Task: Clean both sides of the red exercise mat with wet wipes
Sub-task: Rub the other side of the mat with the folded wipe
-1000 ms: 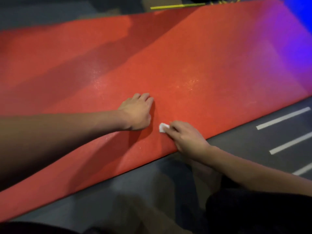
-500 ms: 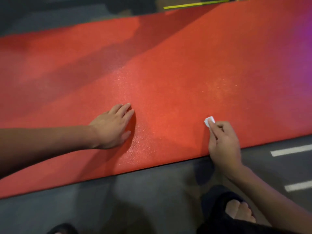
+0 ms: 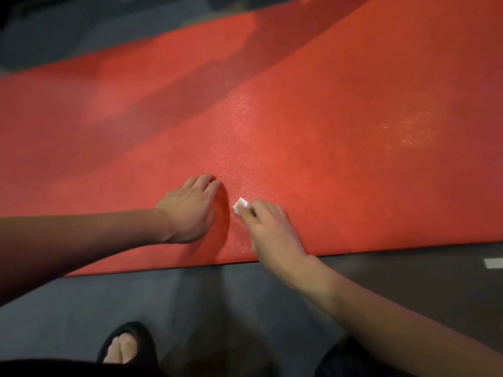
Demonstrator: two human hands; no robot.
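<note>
The red exercise mat [image 3: 326, 131] lies flat on the grey floor [image 3: 190, 308], the left hand [image 3: 187, 210] resting on it with fingers straight, while at its 3 o'clock the right hand [image 3: 272, 232] pinches a small folded wet wipe [image 3: 240, 205] against the mat.

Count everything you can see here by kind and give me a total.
Flat red foam exercise mat: 1
Small folded white wet wipe: 1
Bare hands, left hand and right hand: 2
Black open-toed slipper: 1
White floor tape strip: 1
Total: 6

One red mat [image 3: 326, 118], one white wipe [image 3: 240, 205], two hands, one slippered foot [image 3: 125, 346].
</note>
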